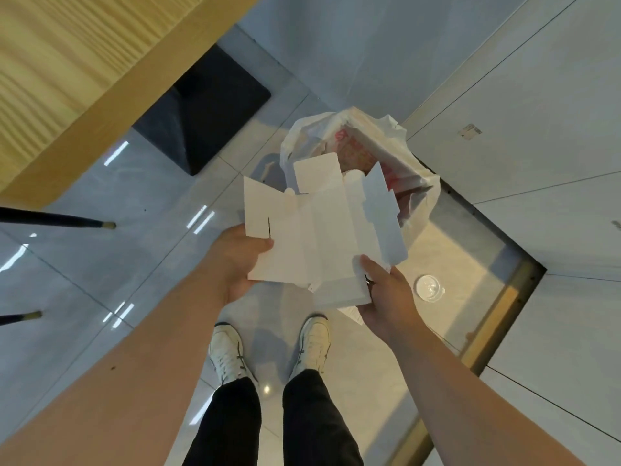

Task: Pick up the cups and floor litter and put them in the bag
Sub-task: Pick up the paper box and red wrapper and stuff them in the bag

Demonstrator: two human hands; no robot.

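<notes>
A flattened white cardboard box (pixel 322 230) is held at waist height over the floor. My left hand (pixel 240 260) grips its left edge, thumb on top. My right hand (pixel 386 294) grips its lower right corner. Just beyond the cardboard stands a white plastic bag (pixel 363 136) on the floor, its mouth open, with red-printed packaging and other litter inside. A clear plastic cup (pixel 429 287) rests on the floor to the right of my right hand. A scrap of white paper (pixel 353 312) shows under the cardboard, near my right shoe.
A wooden table top (pixel 67 79) fills the upper left, with its black base (pixel 208 109) on the tiles. Two dark chair legs (pixel 57 220) reach in from the left. White cabinet panels (pixel 537 129) run along the right. My shoes (pixel 228 351) stand below the cardboard.
</notes>
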